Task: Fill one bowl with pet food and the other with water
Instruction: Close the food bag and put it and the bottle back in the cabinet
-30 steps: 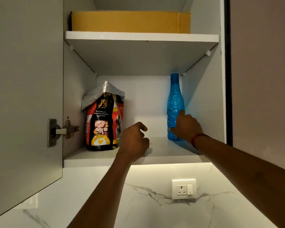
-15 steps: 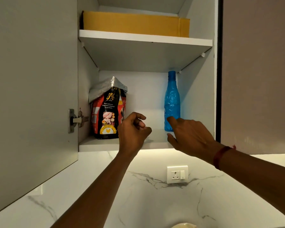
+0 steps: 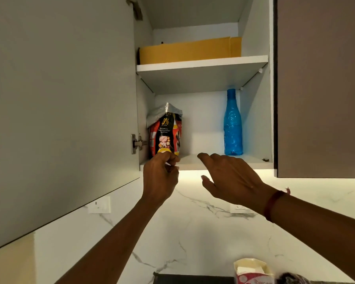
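Right hand (image 3: 232,179) has drawn back from the blue bottle (image 3: 233,128), fingers spread, holding nothing. Left hand (image 3: 161,175) curls before the foil-topped pet food bag (image 3: 166,133), marked "8%", mid-frame on the lower cabinet shelf (image 3: 209,161); whether it touches the bag is unclear.

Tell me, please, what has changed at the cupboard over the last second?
The right hand came off the blue water bottle and drew back off the lower shelf, its fingers now spread. The left hand also pulled back from the shelf, fingers curled. The pet food bag, the bottle and the yellow box stayed where they were.
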